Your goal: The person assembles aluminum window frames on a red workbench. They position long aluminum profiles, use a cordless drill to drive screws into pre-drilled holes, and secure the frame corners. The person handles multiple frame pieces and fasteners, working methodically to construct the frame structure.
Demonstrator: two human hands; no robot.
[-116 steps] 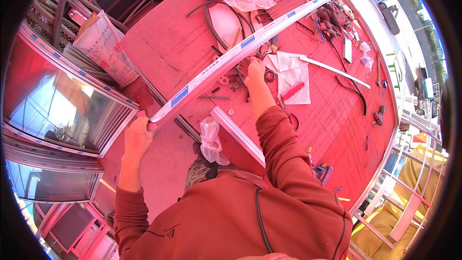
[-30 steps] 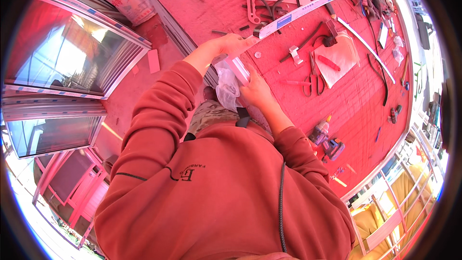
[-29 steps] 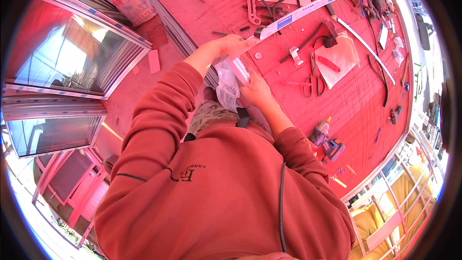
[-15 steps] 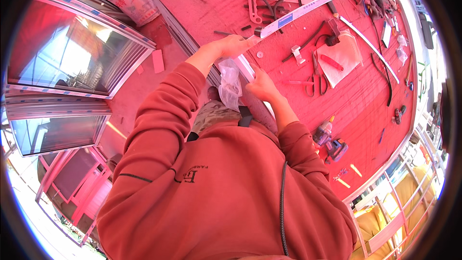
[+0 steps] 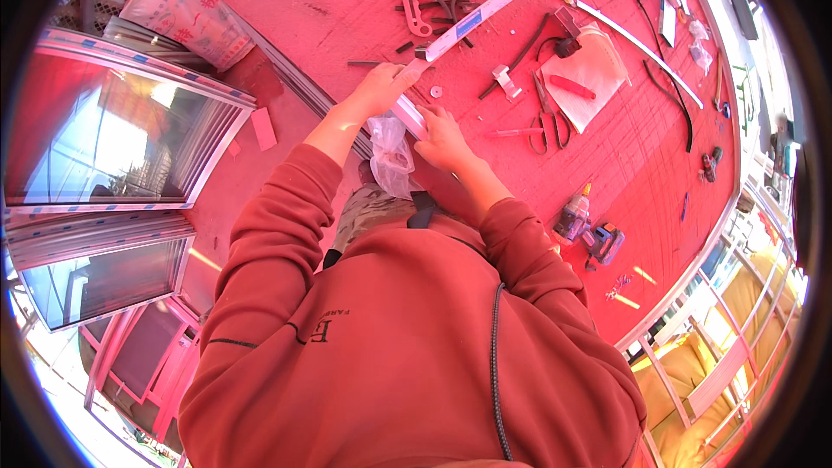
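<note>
Where the counter [image 5: 615,156] edge nears the person, the right hand [image 5: 442,140] is clamped on a smooth white bar [image 5: 409,117], while the left hand [image 5: 381,91] covers its upper end, grip partly hidden. Above the left hand runs a long white strip [image 5: 494,4] with blue printed labels; below it hangs a crinkled clear bag [image 5: 390,160], contents unclear. Right of the right hand lie scissors [image 5: 548,117] and creased paper [image 5: 598,65]; far left of both, a red-lettered sack [image 5: 186,17].
</note>
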